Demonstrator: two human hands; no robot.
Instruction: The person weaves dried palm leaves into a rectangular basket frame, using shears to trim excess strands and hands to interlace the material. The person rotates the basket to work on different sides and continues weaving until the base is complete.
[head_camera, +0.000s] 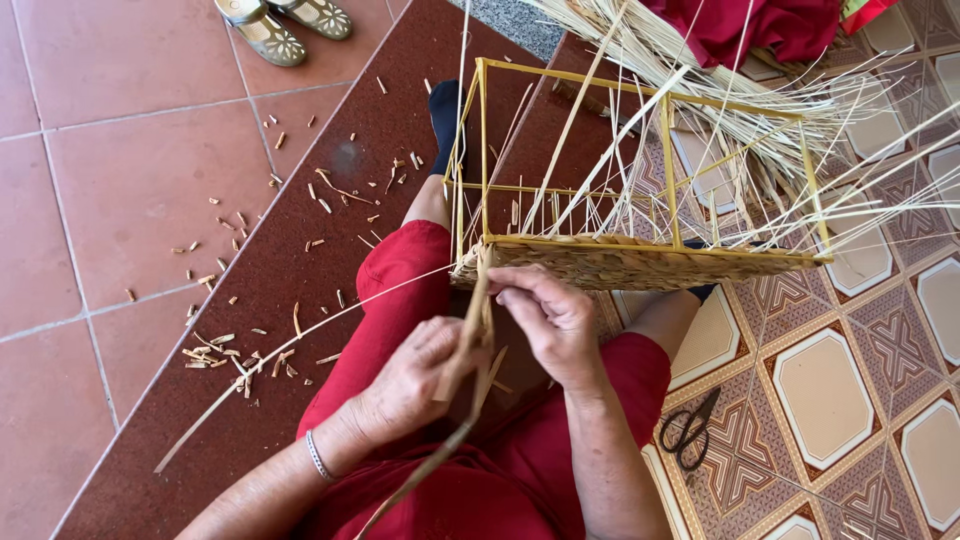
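Note:
A yellow rectangular frame (668, 140) rests on my lap with a woven straw band (620, 265) along its near edge and many pale straw strands (700, 80) fanning away from it. My left hand (415, 385) grips a twisted tan straw strand (470, 340) that runs up to the frame's near left corner. My right hand (548, 320) pinches the same strand just below the woven band. A silver bracelet (318, 455) sits on my left wrist. I wear red trousers (400, 270).
Black scissors (690, 430) lie on the patterned tile at my right. Cut straw bits (235, 355) litter the dark red step at left. A pair of sandals (280, 25) stands at the top left. Red cloth (760, 25) lies at the top.

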